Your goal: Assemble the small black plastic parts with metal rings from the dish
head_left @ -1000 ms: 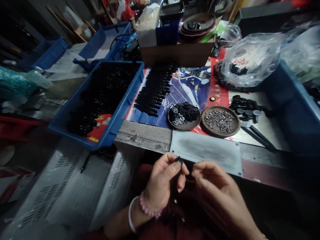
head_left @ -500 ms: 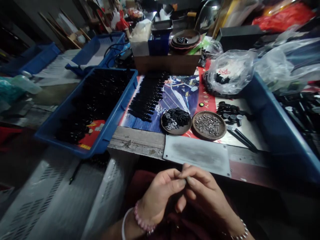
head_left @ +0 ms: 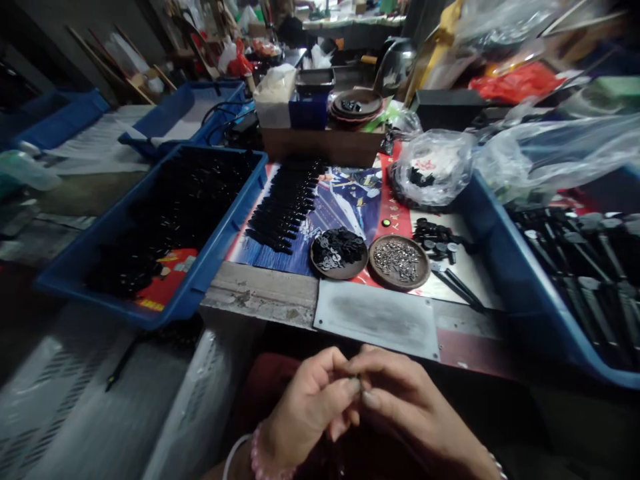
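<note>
My left hand (head_left: pixel 313 407) and my right hand (head_left: pixel 405 400) meet in front of the bench edge, thumbs and fingertips pinched together. Whatever lies between the fingertips is hidden or too small to name. Just beyond my hands is a pale metal plate (head_left: pixel 375 317) with a dark smudge, fixed on the bench edge. Behind it stand a round dish of flat black pieces (head_left: pixel 340 250) and a round dish of small silver pins or screws (head_left: pixel 399 261). A row of slim black parts (head_left: pixel 285 207) lies to the left on a printed sheet.
At left a blue tray (head_left: pixel 220 253) holds many black parts. Another blue tray (head_left: pixel 530 280) on the right contains black tools with round ends (head_left: pixel 595 267). Black plier-like handles (head_left: pixel 463 287) lie beside the pins. A clear plastic bag (head_left: pixel 435 167) and a cardboard box (head_left: pixel 320 143) stand behind.
The view has shifted, showing more of the right tray. My hands stay pinched together, their fingers slightly rearranged. Dishes and trays keep their places on the bench.
</note>
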### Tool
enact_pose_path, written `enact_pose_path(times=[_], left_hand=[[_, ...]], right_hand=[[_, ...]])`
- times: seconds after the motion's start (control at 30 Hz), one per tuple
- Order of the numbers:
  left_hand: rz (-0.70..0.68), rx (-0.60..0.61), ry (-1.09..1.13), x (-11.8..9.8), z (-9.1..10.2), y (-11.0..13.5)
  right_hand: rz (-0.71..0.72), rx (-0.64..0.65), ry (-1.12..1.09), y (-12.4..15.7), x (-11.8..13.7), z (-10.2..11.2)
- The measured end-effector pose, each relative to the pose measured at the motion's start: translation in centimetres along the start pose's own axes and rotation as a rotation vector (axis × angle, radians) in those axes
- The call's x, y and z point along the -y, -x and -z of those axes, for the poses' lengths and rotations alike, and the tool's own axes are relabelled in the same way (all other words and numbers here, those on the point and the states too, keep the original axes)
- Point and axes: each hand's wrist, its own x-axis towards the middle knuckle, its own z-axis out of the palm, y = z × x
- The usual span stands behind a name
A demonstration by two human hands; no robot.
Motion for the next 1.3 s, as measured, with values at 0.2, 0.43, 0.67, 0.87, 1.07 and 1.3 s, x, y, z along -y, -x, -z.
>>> enact_pose_path(times=[0.2,0.43,0.67,0.87,1.07,1.3], left_hand=[[-0.027,0.026,0.010,-0.3,0.6,0.3],[0.003,0.059,0.018,0.5,0.8,0.6],[-0.042,-0.011,0.043,0.7,1.4,0.8],[-0.093,-0.053,0.029,0.8,1.3,0.7],[-0.096,-0.114,-0.026,0.1,0.7,1.0],[-0.101,-0.164,-0.096,-0.3,0.2,0.8]], right_hand=[[0.092,-0.653,0.580,-1.2,2.9,7.1],[-0.013,-0.642,1.354,-5.4,2.2,14.9],[-0.231,-0.423,1.646,-8.3,2.8,15.7],[-0.327,-0.392,1.675,-8.8,2.5,16.1],[-0.323,-0.545,1.658,-7.8,3.4,15.4],[-0.031,-0.666,0.644,-2.5,5.7,5.2]])
